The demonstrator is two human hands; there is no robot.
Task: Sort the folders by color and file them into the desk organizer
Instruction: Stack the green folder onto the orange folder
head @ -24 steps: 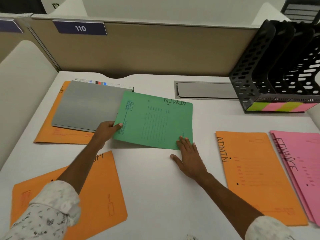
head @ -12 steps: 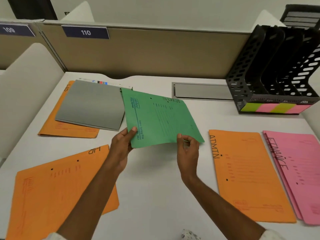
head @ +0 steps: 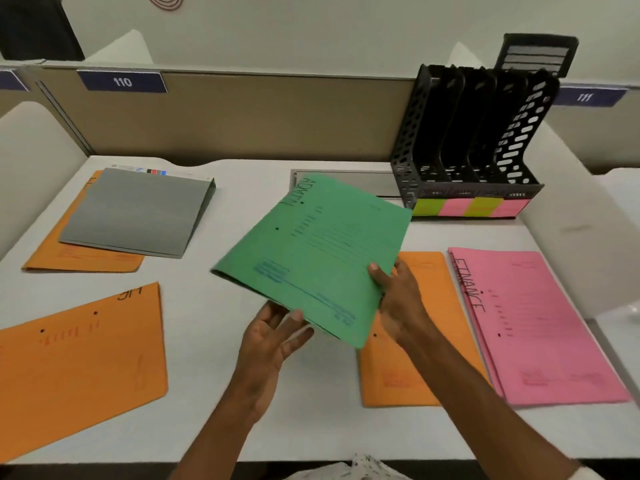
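Green folder held tilted above the bench between two hands.
The right hand pinches the folder's right edge, thumb on top. The left hand lies spread, fingers straight under the near edge. Marked ADMIN, the green folder hangs partly over an orange folder, with pink folders to the right and the black desk organizer beyond it.

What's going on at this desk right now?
A person is sorting folders. The right hand grips a green folder marked ADMIN, held above the desk, while the left hand touches its near edge. Orange folders, pink folders and a grey folder lie on the desk; the black organizer looks empty.
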